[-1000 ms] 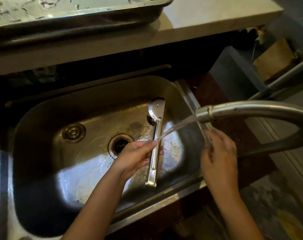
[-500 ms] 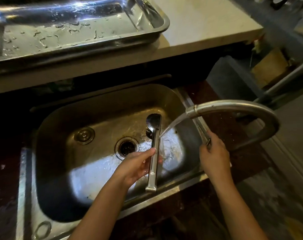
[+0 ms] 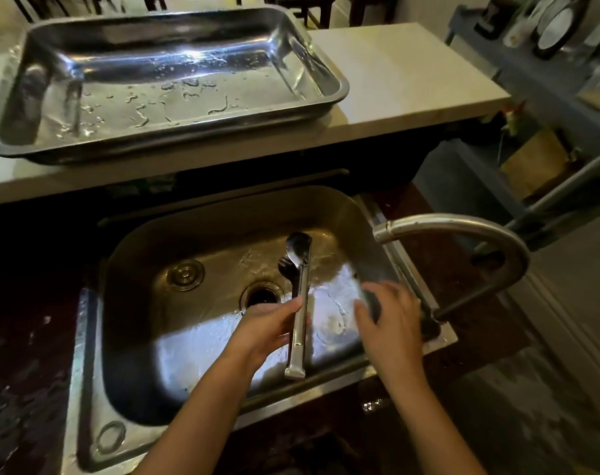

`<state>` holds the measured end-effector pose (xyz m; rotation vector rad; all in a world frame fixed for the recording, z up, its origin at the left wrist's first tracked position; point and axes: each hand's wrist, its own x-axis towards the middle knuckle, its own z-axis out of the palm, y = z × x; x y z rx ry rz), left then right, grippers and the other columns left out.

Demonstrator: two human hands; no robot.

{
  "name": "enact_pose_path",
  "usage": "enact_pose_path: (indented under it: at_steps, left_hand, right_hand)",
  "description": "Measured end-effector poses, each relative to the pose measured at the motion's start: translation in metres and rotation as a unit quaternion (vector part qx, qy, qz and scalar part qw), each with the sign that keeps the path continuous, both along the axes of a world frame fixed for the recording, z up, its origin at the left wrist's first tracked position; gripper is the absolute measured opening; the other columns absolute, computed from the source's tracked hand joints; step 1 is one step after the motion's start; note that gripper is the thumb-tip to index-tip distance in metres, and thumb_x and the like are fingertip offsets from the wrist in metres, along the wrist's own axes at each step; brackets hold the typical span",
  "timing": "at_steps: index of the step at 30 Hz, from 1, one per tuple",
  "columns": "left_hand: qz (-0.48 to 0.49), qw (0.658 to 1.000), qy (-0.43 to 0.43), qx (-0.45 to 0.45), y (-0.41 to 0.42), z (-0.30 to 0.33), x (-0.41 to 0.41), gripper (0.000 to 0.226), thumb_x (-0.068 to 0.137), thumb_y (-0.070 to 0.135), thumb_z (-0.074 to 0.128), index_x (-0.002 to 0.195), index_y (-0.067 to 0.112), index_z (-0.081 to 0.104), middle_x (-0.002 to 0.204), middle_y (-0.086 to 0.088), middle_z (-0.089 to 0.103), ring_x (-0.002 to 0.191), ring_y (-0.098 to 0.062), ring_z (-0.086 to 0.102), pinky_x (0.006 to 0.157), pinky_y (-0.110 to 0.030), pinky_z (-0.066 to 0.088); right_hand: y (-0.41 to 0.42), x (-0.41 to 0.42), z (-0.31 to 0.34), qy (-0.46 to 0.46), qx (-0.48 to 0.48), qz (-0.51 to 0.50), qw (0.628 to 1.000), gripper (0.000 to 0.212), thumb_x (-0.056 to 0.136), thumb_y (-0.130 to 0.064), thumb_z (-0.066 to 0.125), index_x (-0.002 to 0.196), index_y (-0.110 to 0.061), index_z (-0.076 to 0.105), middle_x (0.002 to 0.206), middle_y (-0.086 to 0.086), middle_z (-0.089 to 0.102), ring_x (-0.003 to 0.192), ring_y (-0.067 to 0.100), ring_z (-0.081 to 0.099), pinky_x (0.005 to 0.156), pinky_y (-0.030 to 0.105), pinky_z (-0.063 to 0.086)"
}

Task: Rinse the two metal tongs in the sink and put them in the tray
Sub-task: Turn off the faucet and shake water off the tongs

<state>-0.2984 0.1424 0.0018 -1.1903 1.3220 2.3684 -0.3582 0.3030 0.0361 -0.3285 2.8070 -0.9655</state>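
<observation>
A pair of metal tongs (image 3: 300,303) with spoon-shaped tips points away from me over the steel sink (image 3: 137,269). My left hand (image 3: 267,327) grips it around the middle, and its arms are pressed together. My right hand (image 3: 391,320) hovers over the sink's right side below the faucet spout (image 3: 384,231); it is blurred, with fingers spread and nothing clearly in them. A wet steel tray (image 3: 339,87) with water drops on its floor sits on the pale counter (image 3: 411,80) behind the sink. I see only one pair of tongs.
The curved faucet (image 3: 480,231) arches in from the right over the basin. A drain (image 3: 260,296) and a round plug (image 3: 185,274) lie on the sink floor. A grey shelf cart (image 3: 548,63) with jars stands at the far right. Dark wet countertop (image 3: 27,337) surrounds the sink.
My right hand left the faucet lever at the sink's right rim and moved left over the basin. The water stream seen before no longer shows clearly. My view tilted up, showing the whole tray.
</observation>
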Motion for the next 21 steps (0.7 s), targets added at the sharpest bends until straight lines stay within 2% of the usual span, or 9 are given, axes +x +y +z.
enact_pose_path:
  at_steps: [2, 4, 7, 9, 12, 14, 17, 19, 21]
  left_hand:
    - [0.007, 0.999, 0.005, -0.048, -0.003, 0.004, 0.007, 0.024, 0.078, 0.025, 0.069, 0.086, 0.002, 0.073, 0.077, -0.011, 0.075, 0.072, -0.02, 0.071, 0.065, -0.025, 0.056]
    - [0.01, 0.996, 0.01, -0.09, -0.007, 0.009, 0.015, 0.02, 0.076, 0.027, 0.069, 0.078, 0.009, 0.075, 0.078, -0.011, 0.075, 0.077, -0.022, 0.07, 0.071, -0.03, 0.054]
    - [0.02, 0.98, -0.013, -0.197, -0.016, 0.017, 0.028, 0.012, 0.075, 0.024, 0.071, 0.07, 0.014, 0.074, 0.071, -0.007, 0.073, 0.074, -0.022, 0.068, 0.074, -0.036, 0.055]
    - [0.017, 0.962, -0.021, -0.27, -0.021, 0.023, 0.038, 0.005, 0.073, 0.023, 0.073, 0.069, 0.021, 0.071, 0.072, -0.006, 0.073, 0.071, -0.021, 0.067, 0.076, -0.04, 0.055]
    - [-0.002, 0.941, -0.023, -0.338, -0.026, 0.03, 0.053, 0.013, 0.072, 0.025, 0.074, 0.064, 0.031, 0.065, 0.074, -0.001, 0.075, 0.071, -0.015, 0.07, 0.073, -0.035, 0.056]
    - [0.004, 0.944, -0.021, -0.329, -0.032, 0.033, 0.061, 0.007, 0.075, 0.027, 0.071, 0.069, 0.026, 0.068, 0.075, -0.001, 0.074, 0.069, -0.012, 0.068, 0.07, -0.03, 0.056]
    - [0.053, 0.977, 0.008, -0.207, -0.048, 0.039, 0.074, 0.015, 0.086, 0.022, 0.058, 0.08, 0.018, 0.071, 0.08, -0.005, 0.07, 0.071, -0.011, 0.065, 0.06, -0.02, 0.055]
    - [0.068, 0.985, 0.033, -0.152, -0.06, 0.043, 0.082, 0.019, 0.09, 0.014, 0.051, 0.09, 0.011, 0.07, 0.085, -0.009, 0.069, 0.077, -0.016, 0.064, 0.06, -0.02, 0.057]
    - [0.078, 0.987, 0.05, -0.134, -0.066, 0.047, 0.087, 0.02, 0.091, 0.01, 0.049, 0.096, 0.005, 0.068, 0.085, -0.009, 0.069, 0.078, -0.016, 0.064, 0.062, -0.021, 0.056]
  right_hand:
    - [-0.025, 0.003, 0.003, -0.111, -0.08, 0.043, 0.99, 0.021, 0.084, -0.024, 0.063, 0.105, -0.02, 0.062, 0.103, -0.002, 0.062, 0.089, 0.01, 0.058, 0.071, 0.018, 0.047]
    - [-0.047, 0.004, 0.004, -0.182, -0.112, 0.09, 0.973, 0.022, 0.082, -0.027, 0.065, 0.103, -0.024, 0.062, 0.086, -0.015, 0.06, 0.075, 0.0, 0.057, 0.058, 0.011, 0.041]
    - [-0.074, 0.003, 0.005, -0.264, -0.155, 0.101, 0.947, 0.011, 0.086, -0.028, 0.06, 0.096, -0.026, 0.062, 0.084, -0.01, 0.064, 0.069, 0.004, 0.062, 0.048, 0.009, 0.042]
    - [-0.088, 0.001, 0.006, -0.281, -0.16, 0.1, 0.941, 0.004, 0.086, -0.028, 0.059, 0.088, -0.025, 0.061, 0.084, -0.003, 0.068, 0.063, 0.006, 0.064, 0.046, 0.012, 0.041]
    - [-0.107, 0.008, 0.008, -0.305, -0.146, 0.116, 0.934, 0.005, 0.082, -0.022, 0.065, 0.079, -0.022, 0.061, 0.073, -0.003, 0.067, 0.059, 0.007, 0.065, 0.044, 0.013, 0.044]
    - [-0.117, 0.014, 0.009, -0.32, -0.149, 0.124, 0.927, 0.001, 0.082, -0.016, 0.065, 0.081, -0.015, 0.065, 0.072, 0.002, 0.069, 0.059, 0.011, 0.067, 0.045, 0.017, 0.049]
    - [-0.128, 0.016, 0.014, -0.341, -0.176, 0.144, 0.912, 0.007, 0.084, -0.011, 0.062, 0.078, -0.014, 0.065, 0.076, 0.008, 0.07, 0.062, 0.018, 0.068, 0.055, 0.023, 0.056]
    - [-0.133, 0.017, 0.02, -0.363, -0.2, 0.166, 0.895, 0.006, 0.086, -0.011, 0.061, 0.082, -0.012, 0.064, 0.077, 0.008, 0.07, 0.061, 0.016, 0.067, 0.051, 0.019, 0.054]
    - [-0.139, 0.021, 0.024, -0.371, -0.208, 0.187, 0.885, 0.011, 0.086, -0.016, 0.061, 0.094, -0.008, 0.064, 0.076, 0.005, 0.07, 0.06, 0.013, 0.067, 0.049, 0.017, 0.053]
